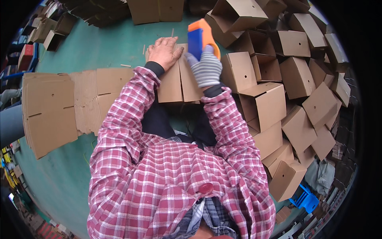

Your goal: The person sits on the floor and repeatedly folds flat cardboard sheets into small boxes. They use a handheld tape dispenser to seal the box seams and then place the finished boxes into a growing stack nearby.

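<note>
A cardboard box [170, 85] stands before me, its two top flaps folded in to a narrow seam. My left hand [164, 53], bare, rests palm down on the far left part of the top and holds nothing. My right hand [206, 67], in a striped knit glove, grips an orange and blue hand-held tool [199, 37], which looks like a tape dispenser. That tool is over the far right end of the box; whether it touches the cardboard cannot be told.
Flattened cartons [50, 110] lie stacked at my left. A heap of formed boxes [270, 104] rises close on my right. Another carton [158, 12] stands ahead on the green floor [110, 41]. A blue plastic stool [306, 200] is at the lower right.
</note>
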